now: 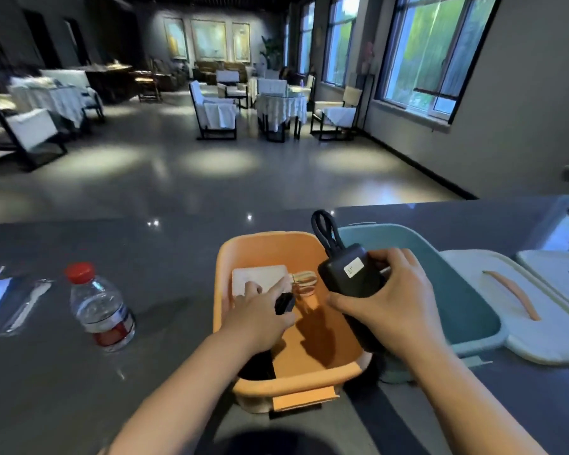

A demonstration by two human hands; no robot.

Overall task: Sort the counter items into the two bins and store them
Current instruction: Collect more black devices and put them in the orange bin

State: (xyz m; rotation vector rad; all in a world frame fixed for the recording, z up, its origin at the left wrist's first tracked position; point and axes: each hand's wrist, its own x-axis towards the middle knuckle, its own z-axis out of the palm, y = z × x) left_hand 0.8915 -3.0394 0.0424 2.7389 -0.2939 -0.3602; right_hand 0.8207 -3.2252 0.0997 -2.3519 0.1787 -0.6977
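An orange bin [243,247] stands on the dark counter in front of me, with a blue bin [467,297] touching its right side. My right hand [398,297] grips a black power bank [349,274] with a white label and a black cord loop, held above the orange bin's right edge. My left hand [260,310] reaches into the orange bin and holds a small black plug [284,303]. A white flat box [260,277] and a coiled beige cable [304,282] lie inside the orange bin.
A water bottle [101,310] with a red cap stands left of the orange bin. Wrapped plastic cutlery [27,307] lies further left. Two white bin lids [519,300] with an orange handle rest right of the blue bin. The counter's far edge borders a dining hall.
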